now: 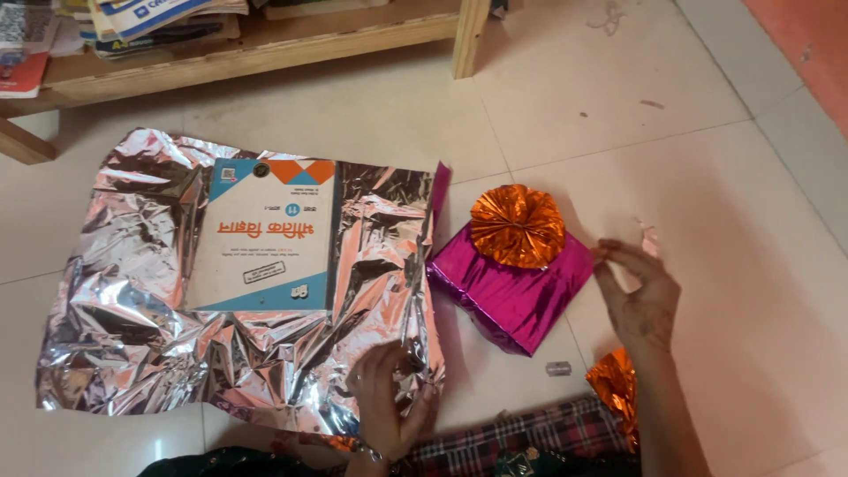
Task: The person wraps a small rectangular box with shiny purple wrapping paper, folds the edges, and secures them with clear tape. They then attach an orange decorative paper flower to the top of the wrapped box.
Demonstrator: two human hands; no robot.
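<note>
A crinkled sheet of silver foil wrapping paper [132, 327] lies spread on the tiled floor. A white, blue and orange book [265, 234] rests flat on it. My left hand [389, 402] presses on the sheet's near right corner, fingers spread. To the right sits a box wrapped in magenta foil [517, 296] with an orange foil rosette [517, 225] on top. My right hand [640, 296] touches the box's right corner with its fingertips, holding nothing.
A wooden shelf [265, 49] with stacked books and papers stands at the back. A piece of orange foil [616, 389] lies by my right arm. A small clear object [558, 367] lies on the floor in front of the box. Plaid cloth [521, 437] covers my lap.
</note>
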